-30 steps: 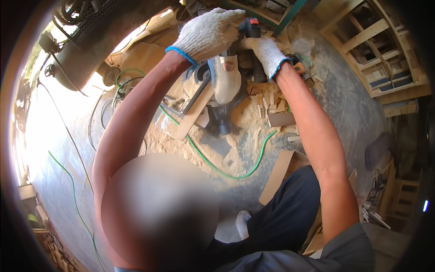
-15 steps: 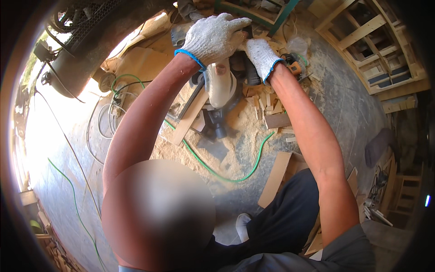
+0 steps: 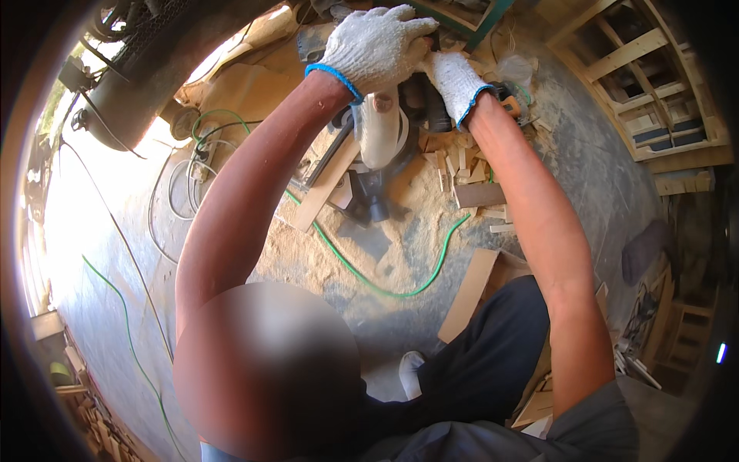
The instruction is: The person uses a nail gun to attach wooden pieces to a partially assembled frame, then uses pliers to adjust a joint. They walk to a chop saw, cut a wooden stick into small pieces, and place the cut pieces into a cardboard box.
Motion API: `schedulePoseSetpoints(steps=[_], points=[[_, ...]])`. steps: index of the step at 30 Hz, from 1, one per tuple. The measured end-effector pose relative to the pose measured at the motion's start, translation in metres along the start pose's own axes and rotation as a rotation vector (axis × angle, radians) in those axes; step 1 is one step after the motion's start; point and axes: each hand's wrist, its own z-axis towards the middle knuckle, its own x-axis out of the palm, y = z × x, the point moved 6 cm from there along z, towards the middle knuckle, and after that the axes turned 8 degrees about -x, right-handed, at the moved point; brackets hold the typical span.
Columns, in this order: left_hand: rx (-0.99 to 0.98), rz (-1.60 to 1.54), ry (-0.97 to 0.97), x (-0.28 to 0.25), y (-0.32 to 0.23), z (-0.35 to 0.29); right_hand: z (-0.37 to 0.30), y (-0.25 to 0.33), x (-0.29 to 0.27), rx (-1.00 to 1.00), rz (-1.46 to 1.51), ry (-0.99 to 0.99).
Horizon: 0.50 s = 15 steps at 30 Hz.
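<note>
Both my hands wear white knitted gloves with blue cuffs and meet at the top centre, beyond a power saw with a pale rounded guard (image 3: 379,138). My left hand (image 3: 379,48) is above the saw's far end, its fingers bent toward the right around something I cannot make out. Close against its fingertips, my right hand (image 3: 456,81) is closed, its fingers partly hidden. What lies between the hands is too small and covered to name. Left of the guard, a light wooden board (image 3: 327,185) lies slantwise beside the saw's dark metal rail. Sawdust (image 3: 296,258) surrounds the machine.
Wood offcuts (image 3: 467,165) lie right of the saw, near an orange and black tool (image 3: 509,105). A green hose (image 3: 362,285) curves over the floor. An open cardboard box (image 3: 471,289) stands by my knee. Wooden frames (image 3: 627,55) are far right, a dark tank (image 3: 127,115) far left.
Both hands have shifted slightly up and to the right in the picture, still together. The saw and floor also appear a little displaced as the view moves.
</note>
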Motion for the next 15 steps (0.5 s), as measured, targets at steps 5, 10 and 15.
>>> schedulePoseSetpoints(steps=[5, 10, 15], points=[[0.005, -0.028, -0.049, 0.0, 0.009, -0.01, 0.0, 0.04, -0.019, -0.13, -0.201, -0.002], [-0.006, -0.047, -0.091, 0.004, 0.003, 0.001, -0.001, 0.017, -0.022, -0.063, -0.198, -0.094], [-0.099, -0.09, 0.062, -0.005, 0.016, -0.005, -0.002, 0.029, -0.024, 0.107, 0.528, -0.031]])
